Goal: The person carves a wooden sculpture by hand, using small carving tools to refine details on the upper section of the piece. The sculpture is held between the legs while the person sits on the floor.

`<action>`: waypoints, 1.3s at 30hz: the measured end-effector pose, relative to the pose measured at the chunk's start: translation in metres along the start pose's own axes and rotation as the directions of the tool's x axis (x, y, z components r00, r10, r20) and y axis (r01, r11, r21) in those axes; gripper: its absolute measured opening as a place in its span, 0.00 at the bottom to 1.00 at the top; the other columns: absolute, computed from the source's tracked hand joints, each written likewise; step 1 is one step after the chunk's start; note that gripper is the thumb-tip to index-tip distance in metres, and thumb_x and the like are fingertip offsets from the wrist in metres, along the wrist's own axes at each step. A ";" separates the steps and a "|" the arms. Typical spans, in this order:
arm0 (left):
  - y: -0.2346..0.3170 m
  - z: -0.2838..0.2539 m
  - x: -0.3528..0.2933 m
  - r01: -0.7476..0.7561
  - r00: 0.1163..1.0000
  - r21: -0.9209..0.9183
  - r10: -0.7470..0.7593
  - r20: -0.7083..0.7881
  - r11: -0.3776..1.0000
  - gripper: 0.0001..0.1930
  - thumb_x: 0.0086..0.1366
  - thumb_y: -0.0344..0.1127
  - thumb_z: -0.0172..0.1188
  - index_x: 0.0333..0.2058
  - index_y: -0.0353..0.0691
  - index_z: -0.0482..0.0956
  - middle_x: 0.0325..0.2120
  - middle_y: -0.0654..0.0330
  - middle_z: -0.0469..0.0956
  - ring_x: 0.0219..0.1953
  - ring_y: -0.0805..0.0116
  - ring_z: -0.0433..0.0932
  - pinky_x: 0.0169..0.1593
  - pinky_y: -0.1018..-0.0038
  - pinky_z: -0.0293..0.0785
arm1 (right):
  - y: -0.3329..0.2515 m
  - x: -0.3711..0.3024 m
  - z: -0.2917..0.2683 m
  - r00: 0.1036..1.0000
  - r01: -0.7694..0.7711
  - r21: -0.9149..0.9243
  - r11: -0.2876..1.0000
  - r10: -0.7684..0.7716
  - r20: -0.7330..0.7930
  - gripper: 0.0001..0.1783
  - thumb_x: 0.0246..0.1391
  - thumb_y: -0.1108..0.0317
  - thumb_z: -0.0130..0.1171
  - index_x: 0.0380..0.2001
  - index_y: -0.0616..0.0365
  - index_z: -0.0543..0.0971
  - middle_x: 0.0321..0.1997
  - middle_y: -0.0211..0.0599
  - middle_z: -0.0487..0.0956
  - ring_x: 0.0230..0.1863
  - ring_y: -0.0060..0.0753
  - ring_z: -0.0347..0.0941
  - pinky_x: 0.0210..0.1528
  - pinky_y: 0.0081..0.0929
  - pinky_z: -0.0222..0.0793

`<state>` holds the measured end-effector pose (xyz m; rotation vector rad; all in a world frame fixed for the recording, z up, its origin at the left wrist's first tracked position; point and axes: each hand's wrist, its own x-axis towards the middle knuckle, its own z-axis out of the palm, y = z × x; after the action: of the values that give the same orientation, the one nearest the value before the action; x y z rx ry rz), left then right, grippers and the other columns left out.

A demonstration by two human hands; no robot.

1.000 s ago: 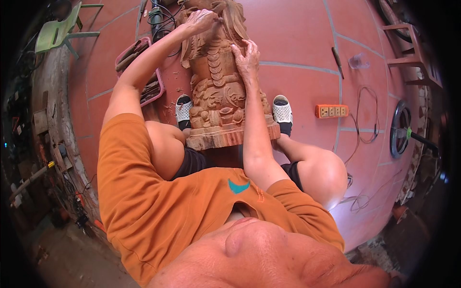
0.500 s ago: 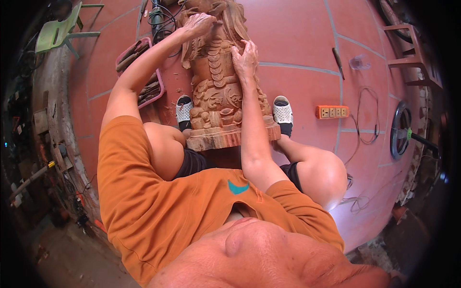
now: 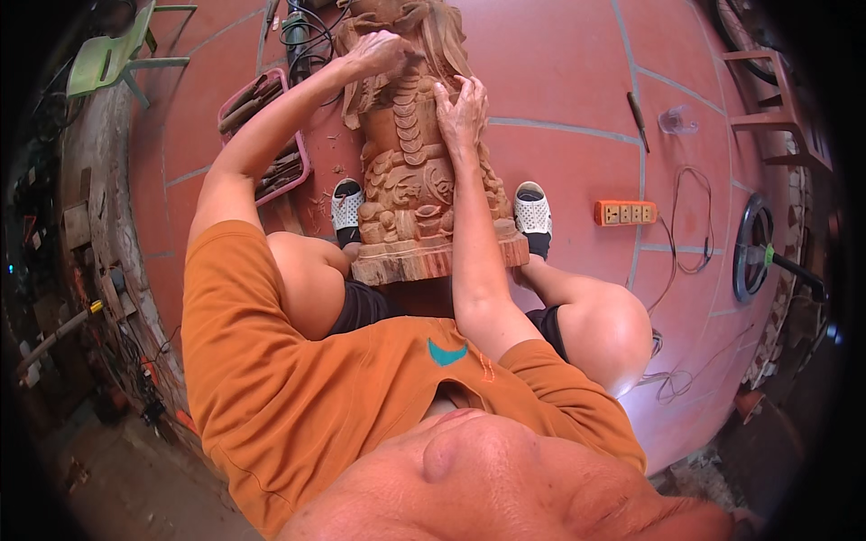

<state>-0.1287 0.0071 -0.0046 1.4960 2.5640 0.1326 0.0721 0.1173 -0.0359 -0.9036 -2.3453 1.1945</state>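
Note:
A carved wooden statue (image 3: 406,185) with a thick rough-edged base stands between my feet, its top cut off by the upper edge of the view. Against its upper part, my left hand (image 3: 379,54) is closed, fingers pressed together. Something small and dark shows at those fingertips, too hidden to name. Lower down, my right hand (image 3: 463,110) lies on the statue's right side, fingers bent but apart, touching the wood and holding nothing.
Left of the statue sits a pink basket (image 3: 306,162) of long tools, with wood shavings beside it. A green chair (image 3: 99,65) stands far left. Rightward are an orange power strip (image 3: 624,213) with a cord, a dark stick-like tool (image 3: 637,121), a clear cup (image 3: 677,120) and a brown stool (image 3: 783,113).
My left hand has shifted slightly down along the statue, its fingers still closed. My right hand stays in nearly the same place.

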 end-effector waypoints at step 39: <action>-0.022 0.003 0.005 0.103 0.989 -0.026 -0.106 -0.106 0.994 0.16 0.61 0.33 0.55 0.48 0.44 0.80 0.36 0.46 0.82 0.40 0.46 0.81 0.42 0.55 0.76 | 0.002 0.001 0.007 0.994 0.098 0.036 0.995 -0.095 -0.058 0.26 0.52 0.51 0.64 0.48 0.56 0.77 0.61 0.47 0.68 0.64 0.52 0.61 0.63 0.50 0.60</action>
<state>-0.1488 0.0006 -0.0119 1.3792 2.7097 0.2308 0.0678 0.1150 -0.0417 -0.7912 -2.2853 1.1573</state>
